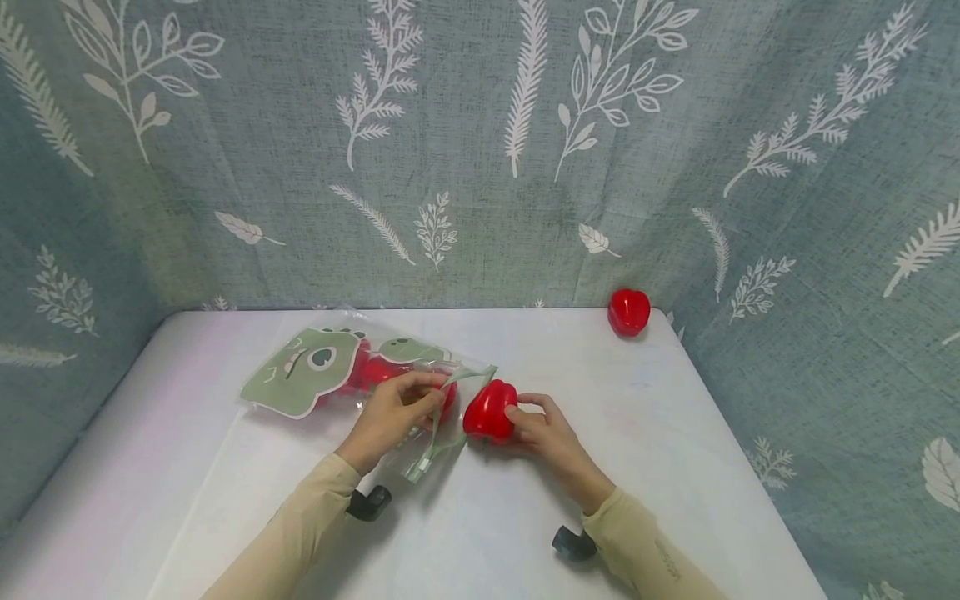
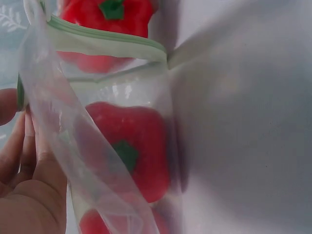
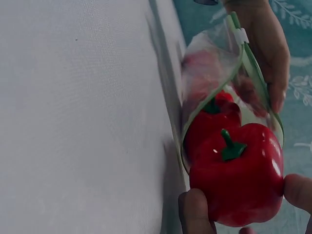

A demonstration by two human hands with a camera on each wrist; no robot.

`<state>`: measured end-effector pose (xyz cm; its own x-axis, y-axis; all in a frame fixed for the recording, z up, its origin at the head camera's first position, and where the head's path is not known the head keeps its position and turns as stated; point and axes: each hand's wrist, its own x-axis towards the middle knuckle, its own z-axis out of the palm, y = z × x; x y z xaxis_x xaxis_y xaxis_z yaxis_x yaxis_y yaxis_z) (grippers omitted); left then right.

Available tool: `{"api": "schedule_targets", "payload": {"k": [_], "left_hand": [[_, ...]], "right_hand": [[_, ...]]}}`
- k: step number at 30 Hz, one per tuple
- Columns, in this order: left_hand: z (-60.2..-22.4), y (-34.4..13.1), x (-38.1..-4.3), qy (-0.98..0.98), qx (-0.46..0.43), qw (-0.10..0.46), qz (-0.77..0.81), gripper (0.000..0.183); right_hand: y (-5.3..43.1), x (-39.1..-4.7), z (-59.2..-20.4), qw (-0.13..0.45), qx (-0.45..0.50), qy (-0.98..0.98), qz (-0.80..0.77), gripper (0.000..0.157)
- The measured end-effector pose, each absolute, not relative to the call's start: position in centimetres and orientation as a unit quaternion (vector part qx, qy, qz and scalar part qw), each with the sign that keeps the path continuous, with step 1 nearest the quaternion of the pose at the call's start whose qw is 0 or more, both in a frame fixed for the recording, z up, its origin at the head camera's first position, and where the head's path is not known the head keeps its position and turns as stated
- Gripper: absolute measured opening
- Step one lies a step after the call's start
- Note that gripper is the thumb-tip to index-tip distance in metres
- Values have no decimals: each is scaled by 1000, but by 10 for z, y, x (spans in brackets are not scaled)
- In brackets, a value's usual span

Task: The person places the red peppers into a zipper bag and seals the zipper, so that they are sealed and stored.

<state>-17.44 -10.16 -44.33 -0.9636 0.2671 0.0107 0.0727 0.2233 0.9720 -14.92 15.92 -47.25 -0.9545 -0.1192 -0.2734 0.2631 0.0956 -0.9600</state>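
Note:
A clear zip bag (image 1: pixel 467 375) with green edging and a green dinosaur print lies on its side, its mouth spread toward the right. Several red bell peppers (image 2: pixel 141 151) show through its film. My left hand (image 1: pixel 396 414) pinches the upper edge of the bag's mouth between thumb and fingers. In my right hand (image 1: pixel 551 437) a red bell pepper (image 3: pixel 239 175) with a green stem is gripped between thumb and fingertips, right at the bag's opening. Through that opening, another pepper (image 3: pixel 212 124) shows inside, in the right wrist view.
One more red bell pepper (image 1: pixel 628 312) stands at the table's far right corner. The white table (image 1: pixel 570 358) ends at a patterned blue-green curtain (image 1: pixel 480 233) behind and at the sides. A white slider (image 3: pixel 241 36) sits on the bag's zip edge.

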Motion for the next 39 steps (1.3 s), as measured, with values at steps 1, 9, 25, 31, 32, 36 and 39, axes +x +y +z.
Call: {"api": "schedule_targets", "payload": {"k": [1, 9, 25, 31, 32, 36, 39], "left_hand": [[-444, -102, -175, 778, 109, 79, 613, 31], [-444, -100, -175, 778, 108, 83, 614, 30], [-444, -96, -174, 768, 106, 85, 625, 30], [-444, -95, -174, 770, 105, 86, 624, 31], [-444, -95, -174, 771, 105, 86, 623, 31], [-444, -94, -174, 772, 106, 85, 621, 32], [-445, -93, -175, 771, 109, 82, 622, 32]], "right_hand": [[157, -150, -473, 143, 48, 725, -672, 65], [147, -156, -482, 126, 23, 721, -681, 54], [139, -155, -478, 136, -6, 724, -676, 49], [140, -153, -479, 137, -36, 711, -689, 50], [139, -152, -479, 136, -39, 712, -688, 50], [136, -153, -480, 133, -41, 714, -686, 49], [133, -153, -482, 133, -44, 716, -684, 48]]}}
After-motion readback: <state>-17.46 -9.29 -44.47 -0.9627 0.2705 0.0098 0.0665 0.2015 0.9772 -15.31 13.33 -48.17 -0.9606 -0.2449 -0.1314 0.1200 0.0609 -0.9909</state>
